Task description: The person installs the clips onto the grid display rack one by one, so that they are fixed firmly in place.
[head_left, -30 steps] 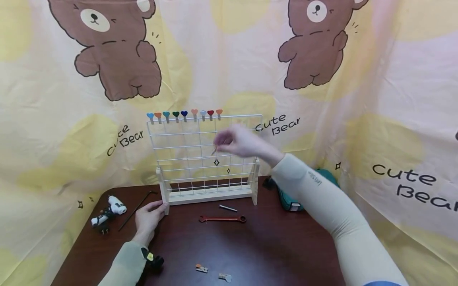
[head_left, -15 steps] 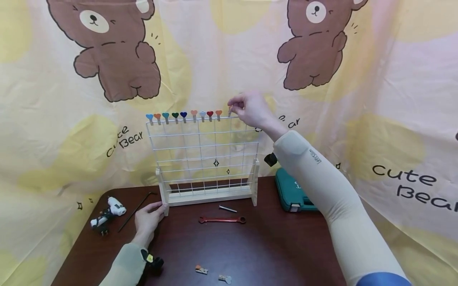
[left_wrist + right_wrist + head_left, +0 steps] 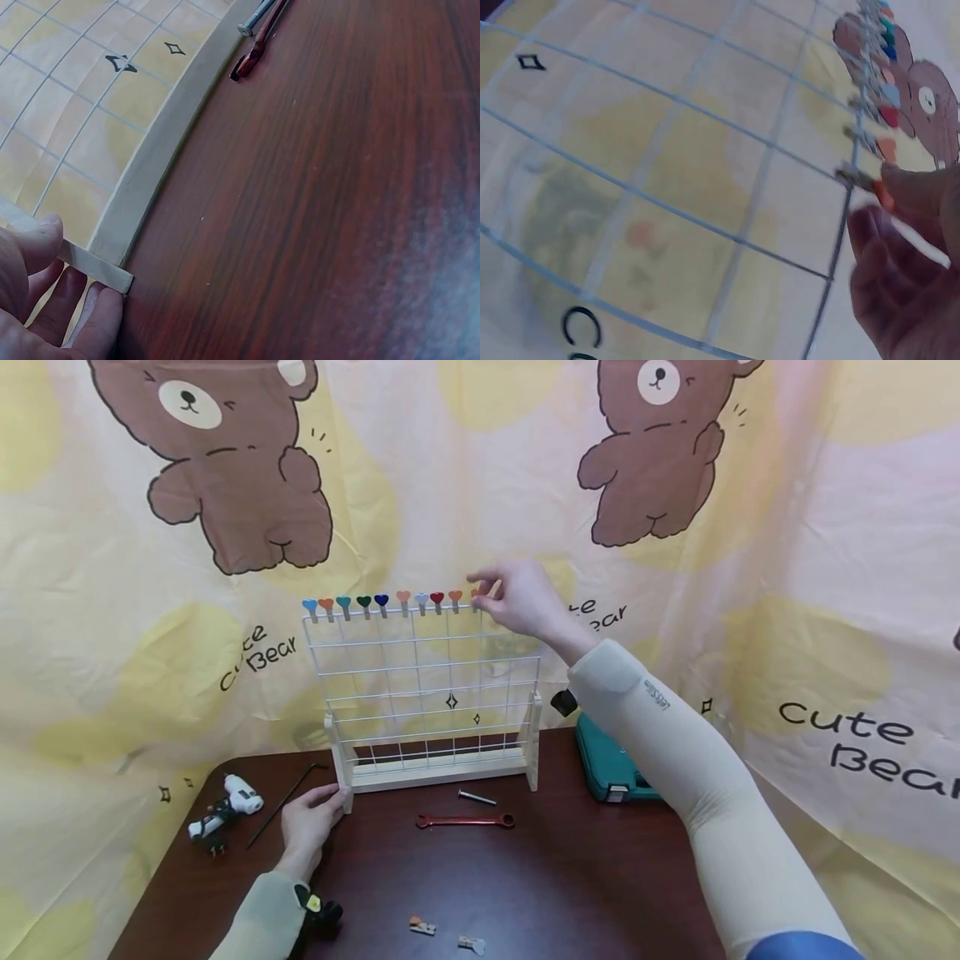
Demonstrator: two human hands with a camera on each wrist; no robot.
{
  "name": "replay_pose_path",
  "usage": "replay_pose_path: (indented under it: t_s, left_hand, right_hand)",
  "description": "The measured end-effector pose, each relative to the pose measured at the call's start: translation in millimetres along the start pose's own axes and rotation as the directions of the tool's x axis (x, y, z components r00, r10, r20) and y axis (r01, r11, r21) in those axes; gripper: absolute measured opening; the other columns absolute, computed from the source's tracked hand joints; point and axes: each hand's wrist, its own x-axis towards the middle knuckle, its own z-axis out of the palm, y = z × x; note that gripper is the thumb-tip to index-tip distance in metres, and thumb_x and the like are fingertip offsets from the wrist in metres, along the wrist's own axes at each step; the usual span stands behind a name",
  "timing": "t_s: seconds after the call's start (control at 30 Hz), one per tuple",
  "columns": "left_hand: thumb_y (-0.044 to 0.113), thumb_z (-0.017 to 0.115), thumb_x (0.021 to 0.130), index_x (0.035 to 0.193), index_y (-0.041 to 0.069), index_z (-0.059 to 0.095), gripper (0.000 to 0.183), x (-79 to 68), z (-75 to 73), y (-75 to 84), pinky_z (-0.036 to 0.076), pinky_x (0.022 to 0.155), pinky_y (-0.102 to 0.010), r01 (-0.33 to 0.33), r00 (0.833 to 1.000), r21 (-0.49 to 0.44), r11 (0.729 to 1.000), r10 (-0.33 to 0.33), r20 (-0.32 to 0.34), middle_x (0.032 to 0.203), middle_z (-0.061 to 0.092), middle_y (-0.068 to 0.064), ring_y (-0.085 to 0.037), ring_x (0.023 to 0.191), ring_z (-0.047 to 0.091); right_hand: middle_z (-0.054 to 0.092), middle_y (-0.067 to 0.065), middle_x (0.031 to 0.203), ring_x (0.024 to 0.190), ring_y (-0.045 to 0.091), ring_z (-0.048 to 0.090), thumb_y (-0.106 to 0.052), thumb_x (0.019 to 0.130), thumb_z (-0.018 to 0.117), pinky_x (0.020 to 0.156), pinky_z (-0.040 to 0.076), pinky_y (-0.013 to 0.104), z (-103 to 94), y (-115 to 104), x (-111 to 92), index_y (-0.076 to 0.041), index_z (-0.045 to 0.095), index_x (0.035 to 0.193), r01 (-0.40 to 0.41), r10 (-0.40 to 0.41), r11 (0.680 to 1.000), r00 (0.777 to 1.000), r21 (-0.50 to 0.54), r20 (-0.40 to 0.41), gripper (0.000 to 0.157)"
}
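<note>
A white wire grid rack (image 3: 420,672) stands upright on a wooden base (image 3: 442,770). Small heart-topped clothespins (image 3: 363,602) in several colours line its top wire from the left end. My right hand (image 3: 521,602) is at the last one, an orange heart clothespin (image 3: 881,191) clamped on the top wire; the thumb lies against it and the index finger stands apart. My left hand (image 3: 307,827) holds the left wooden foot (image 3: 97,268) of the rack, thumb on one side and fingers on the other. Two more heart clothespins, one orange (image 3: 422,926) and one pale (image 3: 472,945), lie on the table front.
A red wrench (image 3: 465,821) and a bolt (image 3: 477,797) lie before the rack on the dark table (image 3: 525,877). At left are a white glue gun (image 3: 243,793) and a thin black rod (image 3: 281,806). A green case (image 3: 603,760) sits at right, partly behind my forearm.
My right hand rose from in front of the grid to the top wire with the orange heart clothespin, which now sits there; the index finger has come off it. The left hand has stayed put.
</note>
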Motion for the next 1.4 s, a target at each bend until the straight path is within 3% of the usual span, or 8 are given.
replay_pose_path:
  t_s: [0.13,0.27,0.43,0.53,0.63,0.73,1.1,1.4]
  left_hand:
    - [0.033,0.088,0.09,0.127,0.003,0.076,0.049,0.4,0.0,0.1,0.063,0.077,-0.024,-0.002,1.0,0.0,1.0,0.002,-0.003,0.129,0.07,-0.021,-0.013,0.093,0.073]
    - [0.034,0.088,0.09,0.127,0.003,0.076,0.05,0.8,-0.5,0.8,0.063,0.076,-0.023,-0.006,1.0,0.0,1.0,0.006,-0.008,0.129,0.07,-0.022,-0.013,0.093,0.073]
    - [0.035,0.087,0.091,0.129,0.004,0.075,0.05,0.3,-0.5,2.0,0.063,0.077,-0.023,-0.001,1.0,0.023,1.0,0.001,0.009,0.132,0.068,-0.022,-0.017,0.098,0.074]
    - [0.039,0.086,0.091,0.13,0.005,0.075,0.052,0.3,0.4,2.3,0.063,0.081,-0.026,-0.007,1.0,0.039,0.999,0.006,0.018,0.134,0.068,-0.021,-0.022,0.104,0.075]
    - [0.041,0.086,0.091,0.13,0.006,0.075,0.053,-0.3,1.4,3.0,0.063,0.084,-0.028,-0.007,1.0,0.035,0.999,0.006,0.022,0.135,0.068,-0.02,-0.024,0.107,0.075]
    - [0.041,0.086,0.091,0.129,0.007,0.076,0.053,-0.8,1.9,2.7,0.063,0.083,-0.027,-0.006,1.0,0.036,0.999,0.005,0.024,0.133,0.069,-0.02,-0.023,0.105,0.075]
    - [0.032,0.087,0.091,0.129,0.002,0.075,0.049,0.5,0.5,0.0,0.063,0.079,-0.026,0.006,1.0,-0.029,1.0,-0.006,0.014,0.13,0.069,-0.022,-0.015,0.097,0.073]
    - [0.032,0.087,0.091,0.129,0.003,0.075,0.049,1.7,0.1,0.3,0.064,0.081,-0.028,0.007,1.0,-0.029,1.0,-0.007,0.002,0.132,0.068,-0.022,-0.017,0.099,0.072]
  right_hand:
    - [0.076,0.012,0.112,0.07,0.016,0.069,-0.016,0.094,0.083,0.064,0.058,0.03,14.8,-1.5,-29.0,-0.007,0.07,0.138,0.085,-0.088,0.996,0.982,-0.021,-0.168,0.047]
    - [0.077,0.012,0.1,0.075,0.018,0.071,-0.009,0.089,0.084,0.065,0.061,0.028,52.6,-4.2,-79.0,-0.001,0.076,0.12,0.29,-0.274,0.956,0.936,0.045,-0.222,0.032]
    - [0.079,-0.001,0.102,0.083,0.004,0.068,-0.018,0.091,0.084,0.074,0.058,0.018,126.4,-13.4,-176.1,-0.011,0.08,0.113,0.334,-0.358,0.931,0.914,0.146,0.191,0.023]
    - [0.077,-0.012,0.098,0.079,-0.009,0.061,-0.03,0.092,0.084,0.073,0.052,0.01,162.0,-21.3,-228.0,-0.019,0.081,0.112,0.308,-0.338,0.941,0.818,0.143,0.465,0.023]
    - [0.072,-0.022,0.084,0.07,-0.016,0.055,-0.036,0.088,0.088,0.064,0.048,0.006,183.2,-26.7,-264.0,-0.024,0.083,0.103,0.241,-0.301,0.953,0.72,0.182,0.625,0.02]
    - [0.065,-0.028,0.073,0.064,-0.02,0.051,-0.033,0.085,0.091,0.056,0.046,0.005,192.7,-30.6,-285.9,-0.027,0.083,0.093,0.121,-0.244,0.967,0.686,0.224,0.685,0.013]
    - [0.059,-0.028,0.069,0.059,-0.017,0.048,-0.019,0.086,0.085,0.052,0.045,0.008,192.5,-20.7,-291.7,-0.026,0.076,0.084,0.064,-0.242,0.956,0.723,0.286,0.647,0.012]
    - [0.073,-0.014,0.079,0.063,-0.003,0.062,-0.021,0.091,0.087,0.056,0.054,0.018,123.5,16.3,-217.4,-0.019,0.084,0.089,-0.012,-0.112,0.958,0.903,0.285,0.415,0.004]
